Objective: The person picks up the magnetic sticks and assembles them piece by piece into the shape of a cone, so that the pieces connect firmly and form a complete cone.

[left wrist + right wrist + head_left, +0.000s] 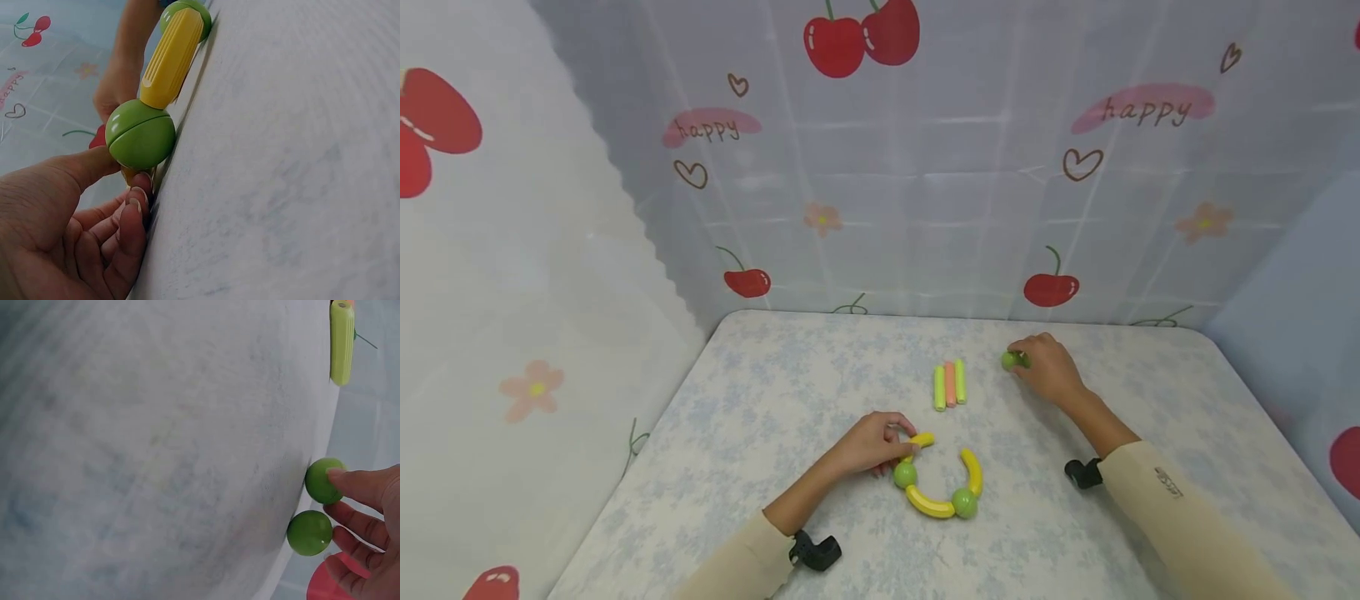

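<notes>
Yellow curved rods [930,503] and green balls [965,503] are joined in a partial ring with a gap at its far side. My left hand [871,442] pinches the yellow curved rod [925,438] at the ring's far left end. A green ball [140,134] of the ring sits right beside the left thumb. At the far right, my right hand [1049,367] has its thumb and index finger about a loose green ball [324,480]. A second loose green ball [310,533] lies next to it, close to the other fingertips.
Two light green straight rods [939,388] and an orange straight rod [951,384] between them lie side by side beyond the ring. A printed curtain [910,183] stands behind the pale patterned table [760,400].
</notes>
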{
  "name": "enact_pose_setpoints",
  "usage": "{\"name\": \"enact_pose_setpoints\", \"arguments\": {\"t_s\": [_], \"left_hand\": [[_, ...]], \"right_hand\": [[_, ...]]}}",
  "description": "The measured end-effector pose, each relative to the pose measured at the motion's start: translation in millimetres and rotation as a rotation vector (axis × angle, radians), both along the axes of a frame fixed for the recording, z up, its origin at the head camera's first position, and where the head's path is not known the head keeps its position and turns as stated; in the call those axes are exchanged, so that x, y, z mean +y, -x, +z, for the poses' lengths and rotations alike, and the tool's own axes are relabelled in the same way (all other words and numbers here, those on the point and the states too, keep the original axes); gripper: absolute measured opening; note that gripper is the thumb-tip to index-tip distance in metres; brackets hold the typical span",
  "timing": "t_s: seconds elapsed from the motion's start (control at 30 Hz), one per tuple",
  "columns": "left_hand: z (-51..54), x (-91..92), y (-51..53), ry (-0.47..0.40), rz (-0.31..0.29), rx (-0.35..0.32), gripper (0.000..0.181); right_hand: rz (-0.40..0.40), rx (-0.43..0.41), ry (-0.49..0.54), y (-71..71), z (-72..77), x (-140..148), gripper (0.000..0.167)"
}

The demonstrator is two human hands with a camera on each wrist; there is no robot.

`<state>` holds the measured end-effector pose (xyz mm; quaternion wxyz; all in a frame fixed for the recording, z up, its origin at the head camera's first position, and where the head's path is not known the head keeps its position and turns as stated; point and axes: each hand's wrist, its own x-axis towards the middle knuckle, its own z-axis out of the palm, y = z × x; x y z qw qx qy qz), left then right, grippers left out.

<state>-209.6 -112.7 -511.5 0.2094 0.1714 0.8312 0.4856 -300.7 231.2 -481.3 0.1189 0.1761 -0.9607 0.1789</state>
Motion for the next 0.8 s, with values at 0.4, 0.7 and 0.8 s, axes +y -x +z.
{"name": "enact_pose_setpoints", "arguments": {"t_s": [0.4, 0.7, 0.8], "left_hand": [[-1.5, 1.3, -1.4, 0.003, 0.006, 0.009, 0.018], [-0.4, 0.7, -2.0, -0.013, 0.008, 0.004, 0.019], [-0.4, 0.0, -1.5, -0.013, 0.009, 0.004, 0.02]], "right_hand": [[-0.011, -0.011, -0.086, 1.6, -1.5, -10.0, 0.036], [0.004, 0.014, -0.01, -23.6, 7.6, -19.2, 0.038], [0.015, 0.017, 0.032, -34.2, 11.4, -22.3, 0.037]]}}
